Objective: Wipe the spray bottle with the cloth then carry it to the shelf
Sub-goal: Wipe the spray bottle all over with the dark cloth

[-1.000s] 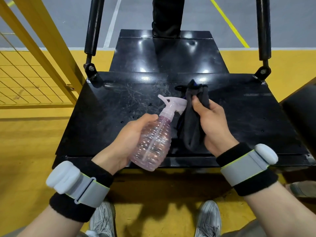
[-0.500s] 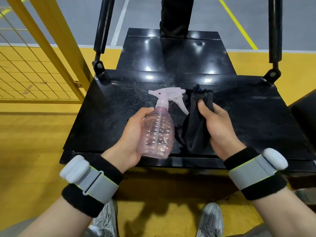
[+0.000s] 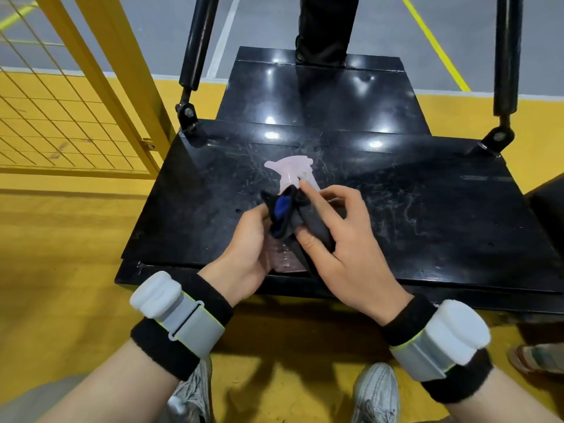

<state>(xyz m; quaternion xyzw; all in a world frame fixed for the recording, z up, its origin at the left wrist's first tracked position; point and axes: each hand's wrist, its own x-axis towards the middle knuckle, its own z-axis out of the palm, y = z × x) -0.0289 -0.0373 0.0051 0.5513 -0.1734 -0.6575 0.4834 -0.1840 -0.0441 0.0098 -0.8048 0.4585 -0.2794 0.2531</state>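
The clear pink-tinted plastic spray bottle (image 3: pixel 288 178) is held upright just above the near part of the scratched glossy black desk (image 3: pixel 427 215), with its pale trigger head pointing away toward the desk's far side. Most of the bottle's ribbed body is hidden; only the head, the neck and a strip of the base near the desk's front edge show between the two hands.

The left hand (image 3: pixel 244 254) wraps the bottle's body from the left, its fingers curled round the far side and out of sight, so how tightly they press cannot be told.

The dark grey cloth with a blue patch (image 3: pixel 290 218) is bunched against the front of the bottle, between the two hands. The right hand (image 3: pixel 345 242) presses it there: the thumb lies on the cloth's lower fold, the forefinger stretches up along the cloth to touch the bottle's neck, and the other fingers (image 3: pixel 341 198) are spread loosely toward the right of the bottle.

Both wrists carry black sweatbands with grey-and-white strapped devices (image 3: pixel 171 309). Below the desk's front edge, on the yellow floor (image 3: pixel 61 254), are two grey knit trainers (image 3: pixel 377 392). A yellow mesh fence (image 3: pixel 61 117) stands to the left of the desk.
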